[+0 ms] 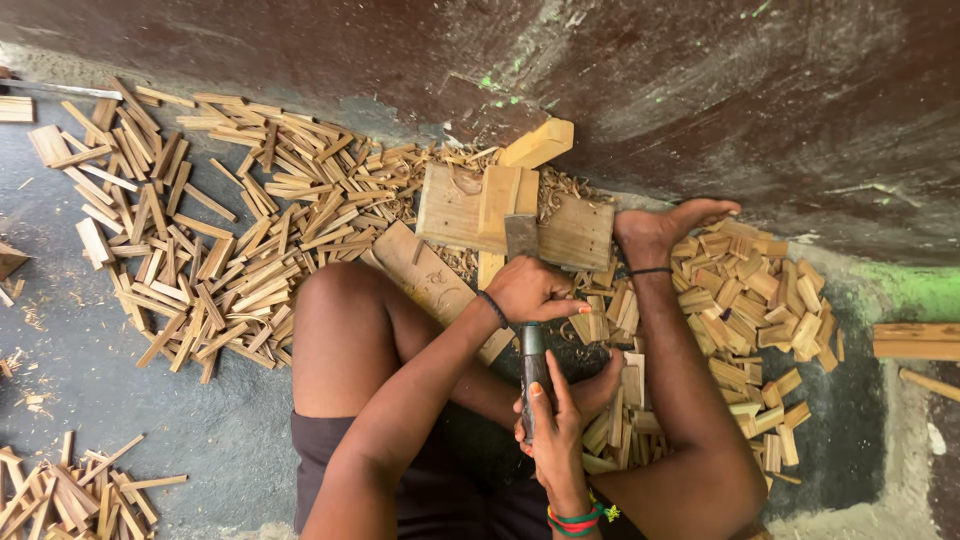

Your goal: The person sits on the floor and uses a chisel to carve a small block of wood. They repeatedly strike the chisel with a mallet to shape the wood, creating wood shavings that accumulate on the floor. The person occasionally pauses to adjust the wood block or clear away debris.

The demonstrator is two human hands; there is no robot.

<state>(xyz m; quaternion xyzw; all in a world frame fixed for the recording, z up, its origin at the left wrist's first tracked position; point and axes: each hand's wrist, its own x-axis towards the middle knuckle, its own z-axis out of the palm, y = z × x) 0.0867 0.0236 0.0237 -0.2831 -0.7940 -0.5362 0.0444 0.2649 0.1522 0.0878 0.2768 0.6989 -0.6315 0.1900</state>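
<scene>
I sit on the floor with my knees apart. My left hand [530,290] is closed on the near end of a pale wooden strip [497,205] that lies on a flat wooden board [450,205]. My right hand [555,430], with coloured bangles at the wrist, grips the dark handle [532,350] of a chopping blade. The grey blade [520,237] rests on the strip just beyond my left hand. My bare foot [665,225] presses against the board's right end.
A wide heap of long wood strips [200,220] lies to the left and several short cut pieces [750,300] to the right. A smaller heap [60,495] sits at the lower left. A dark wall [700,90] rises behind the board, and planks [915,340] lie at the far right.
</scene>
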